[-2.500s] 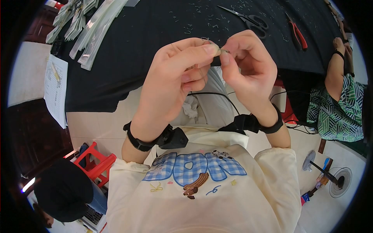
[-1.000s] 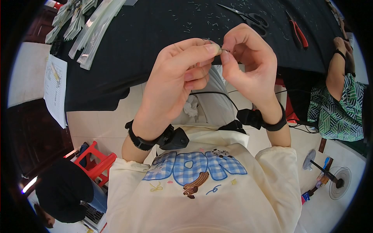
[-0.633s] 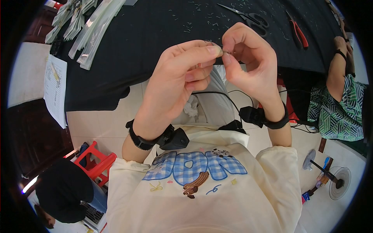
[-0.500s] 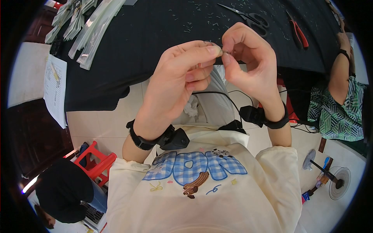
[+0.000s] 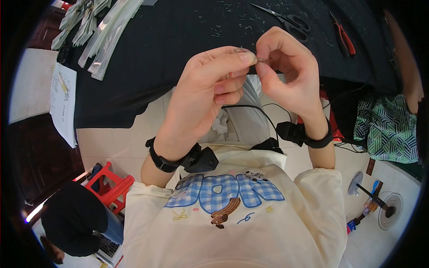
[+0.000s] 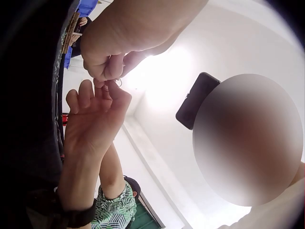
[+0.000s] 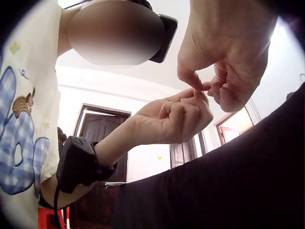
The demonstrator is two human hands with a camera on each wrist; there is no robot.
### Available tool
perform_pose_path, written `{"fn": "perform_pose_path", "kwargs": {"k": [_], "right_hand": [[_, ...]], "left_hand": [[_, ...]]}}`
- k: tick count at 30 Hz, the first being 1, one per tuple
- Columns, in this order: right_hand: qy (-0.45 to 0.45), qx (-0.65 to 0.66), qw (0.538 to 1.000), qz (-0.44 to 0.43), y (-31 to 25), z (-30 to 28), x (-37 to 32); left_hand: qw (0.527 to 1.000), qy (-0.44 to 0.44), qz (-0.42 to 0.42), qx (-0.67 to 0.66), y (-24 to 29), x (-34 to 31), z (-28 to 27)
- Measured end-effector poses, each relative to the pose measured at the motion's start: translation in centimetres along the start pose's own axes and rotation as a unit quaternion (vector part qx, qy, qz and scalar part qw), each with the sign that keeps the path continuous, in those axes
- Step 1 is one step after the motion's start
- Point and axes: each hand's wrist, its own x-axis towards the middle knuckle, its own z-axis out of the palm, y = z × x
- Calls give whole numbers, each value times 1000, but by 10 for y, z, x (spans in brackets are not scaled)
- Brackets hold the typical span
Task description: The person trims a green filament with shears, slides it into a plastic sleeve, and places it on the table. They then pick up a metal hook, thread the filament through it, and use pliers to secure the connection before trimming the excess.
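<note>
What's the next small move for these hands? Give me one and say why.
Perhaps a slight twist by the right hand, with the left hand bracing. Both pinch the thin piece from opposite sides, close together, so a small turn seems controllable. Its details are too small to tell.

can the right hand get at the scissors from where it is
Likely yes: the scissors lie on the black cloth just beyond the right hand, with nothing seen between, though that hand should probably release the small thin piece first.
</note>
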Motion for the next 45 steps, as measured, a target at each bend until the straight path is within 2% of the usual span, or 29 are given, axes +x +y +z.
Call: {"fn": "perform_pose_path", "kwargs": {"k": [3, 13, 28, 36, 45], "right_hand": [[2, 18, 1000, 22, -4, -1, -3], [11, 37, 999, 6, -2, -1, -2], [13, -22, 1000, -5, -4, -2, 2], [0, -119, 993, -24, -6, -6, 1], [7, -93, 995, -36, -5, -8, -1]], "left_hand": [[1000, 3, 2, 2, -1, 0, 2], [1000, 2, 0, 13, -1, -1, 3], [1000, 12, -6, 16, -1, 1, 2], [1000, 10, -11, 13, -3, 1, 4], [1000, -10, -11, 11, -4, 0, 5]]}}
